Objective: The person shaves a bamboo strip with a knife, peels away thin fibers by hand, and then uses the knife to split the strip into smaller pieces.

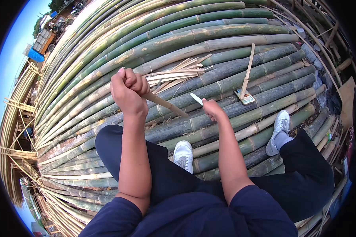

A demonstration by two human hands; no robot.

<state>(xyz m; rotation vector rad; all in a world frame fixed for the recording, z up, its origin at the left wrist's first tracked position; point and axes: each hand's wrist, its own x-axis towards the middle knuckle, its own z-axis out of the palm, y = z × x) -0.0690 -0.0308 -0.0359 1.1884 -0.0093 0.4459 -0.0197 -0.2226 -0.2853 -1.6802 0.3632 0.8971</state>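
Note:
My left hand (129, 91) is closed around a thin bamboo stick (166, 104), whose free end slants down to the right over the bamboo poles. In my right hand (213, 110) is a knife, its pale blade (196, 98) pointing up and left, apart from the stick. A pile of split bamboo strips (180, 74) lies just beyond my hands. To the right of the knife, a phone (245, 97) rests on the poles, with a bamboo strip (248, 73) at its upper edge.
Long green and grey bamboo poles (194, 37) lie side by side under me. My white shoes (183, 156) rest on them. Bamboo racks (21, 106) stand at the left, a parked truck (43, 39) at the upper left. Brown cardboard (347, 103) is at the right edge.

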